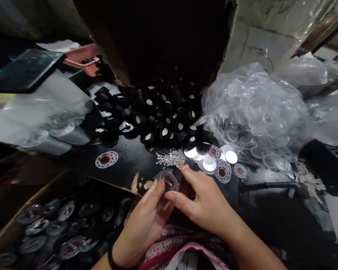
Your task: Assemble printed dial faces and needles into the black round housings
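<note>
A black round dial gauge (171, 179) with a printed face is held between both hands above the bench edge. My left hand (146, 215) pinches its left rim, with the thumb over the front. The fingers and thumb of my right hand (207, 198) close around its right side. Just beyond lies a heap of small pale pointers (170, 157). To the right are overlapping printed dial discs (222, 171), some with plain white sides up. Another few dial discs (107, 159) lie to the left. Whether a clear cover sits on the gauge I cannot tell.
Black gauge housings (165, 131) are heaped at the back, before a dark carton. A plastic bag (259, 101) spills clear round covers on the right, near a black-handled tool (270, 185). Below left, a box holds several gauges (71, 247). A pink bin (83, 56) stands far left.
</note>
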A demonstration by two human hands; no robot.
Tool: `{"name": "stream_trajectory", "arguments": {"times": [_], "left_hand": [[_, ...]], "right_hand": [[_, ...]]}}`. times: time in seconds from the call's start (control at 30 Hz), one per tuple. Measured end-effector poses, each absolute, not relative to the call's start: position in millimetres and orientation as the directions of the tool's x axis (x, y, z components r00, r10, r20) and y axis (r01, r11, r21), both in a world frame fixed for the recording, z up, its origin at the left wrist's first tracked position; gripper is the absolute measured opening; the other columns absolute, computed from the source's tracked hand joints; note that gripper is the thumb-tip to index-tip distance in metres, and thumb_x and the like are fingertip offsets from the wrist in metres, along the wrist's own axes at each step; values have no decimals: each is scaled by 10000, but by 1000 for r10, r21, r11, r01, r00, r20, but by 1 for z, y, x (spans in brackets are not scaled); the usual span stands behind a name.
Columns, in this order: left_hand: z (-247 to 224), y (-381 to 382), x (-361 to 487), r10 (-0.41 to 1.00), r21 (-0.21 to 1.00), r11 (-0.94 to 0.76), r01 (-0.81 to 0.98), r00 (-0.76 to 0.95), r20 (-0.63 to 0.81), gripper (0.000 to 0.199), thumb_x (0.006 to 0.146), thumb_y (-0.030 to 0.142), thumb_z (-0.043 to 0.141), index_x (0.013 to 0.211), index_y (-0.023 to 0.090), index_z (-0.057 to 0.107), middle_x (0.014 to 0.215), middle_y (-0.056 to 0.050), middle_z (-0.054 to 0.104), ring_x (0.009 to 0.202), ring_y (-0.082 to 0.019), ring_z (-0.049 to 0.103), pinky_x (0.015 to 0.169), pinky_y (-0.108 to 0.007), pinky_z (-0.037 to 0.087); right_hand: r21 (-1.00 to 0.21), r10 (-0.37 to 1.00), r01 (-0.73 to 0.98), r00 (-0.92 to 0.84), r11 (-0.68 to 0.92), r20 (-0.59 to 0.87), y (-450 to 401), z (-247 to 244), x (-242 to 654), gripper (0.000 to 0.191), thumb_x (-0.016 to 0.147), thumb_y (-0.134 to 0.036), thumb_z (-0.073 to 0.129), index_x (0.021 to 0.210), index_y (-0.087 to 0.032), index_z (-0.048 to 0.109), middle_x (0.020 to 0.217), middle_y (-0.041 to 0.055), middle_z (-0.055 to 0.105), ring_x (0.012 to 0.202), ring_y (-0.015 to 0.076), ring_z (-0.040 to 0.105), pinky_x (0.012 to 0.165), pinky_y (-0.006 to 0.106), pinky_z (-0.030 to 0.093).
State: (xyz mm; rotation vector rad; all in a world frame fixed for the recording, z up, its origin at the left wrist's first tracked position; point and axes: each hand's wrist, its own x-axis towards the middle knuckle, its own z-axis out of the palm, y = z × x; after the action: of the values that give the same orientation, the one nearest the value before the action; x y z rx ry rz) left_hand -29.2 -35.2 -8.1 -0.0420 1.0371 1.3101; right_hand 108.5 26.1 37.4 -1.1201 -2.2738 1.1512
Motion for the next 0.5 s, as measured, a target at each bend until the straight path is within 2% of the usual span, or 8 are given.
{"name": "stream_trajectory", "arguments": {"times": [0.13, 0.27, 0.33, 0.4, 0.5], "left_hand": [[-14, -37, -30, 762, 465, 358, -809, -34, -647, 440, 658, 452, 887, 1035, 250, 783, 1112, -33, 776, 1102, -271, 706, 904, -312, 599], [-10, -32, -27, 760, 489, 299, -820, -106, -641, 393, 594, 435, 923, 922, 257, 798, 1033, -17, 796, 982, -252, 744, 786, -268, 624], [-11, -37, -31, 732, 520, 292, -803, -163, -662, 402, 550, 443, 941, 884, 266, 803, 995, -12, 803, 936, -254, 754, 747, -261, 630], [-21, -54, -48, 714, 592, 308, -744, -230, -661, 426, 549, 475, 930, 907, 279, 807, 1016, -20, 803, 984, -289, 744, 789, -295, 634], [-53, -101, -98, 722, 779, 351, -519, -381, -578, 456, 651, 523, 844, 1035, 282, 794, 1176, -57, 766, 1212, -383, 634, 1015, -437, 547]], "right_hand": [[-763, 800, 524, -600, 379, -15, 21, 33, 111, 374, 979, -530, 506, 950, -179, 633, 803, 37, 633, 772, 198, 591, 781, 350, 444], [-781, 827, 455, -546, 427, 135, 14, 25, 100, 323, 976, -451, 504, 1014, -160, 639, 898, 80, 690, 844, 215, 627, 814, 358, 476], [-813, 833, 417, -535, 407, 142, 11, 22, 92, 307, 962, -439, 525, 1013, -161, 645, 979, 97, 711, 903, 224, 644, 843, 358, 486], [-837, 790, 403, -611, 372, 57, 11, 21, 91, 302, 963, -453, 535, 972, -181, 666, 983, 83, 729, 892, 219, 659, 821, 344, 490], [-854, 701, 401, -711, 332, -62, 17, 24, 103, 309, 963, -499, 544, 977, -238, 710, 886, 31, 746, 813, 202, 669, 759, 323, 479]]}}
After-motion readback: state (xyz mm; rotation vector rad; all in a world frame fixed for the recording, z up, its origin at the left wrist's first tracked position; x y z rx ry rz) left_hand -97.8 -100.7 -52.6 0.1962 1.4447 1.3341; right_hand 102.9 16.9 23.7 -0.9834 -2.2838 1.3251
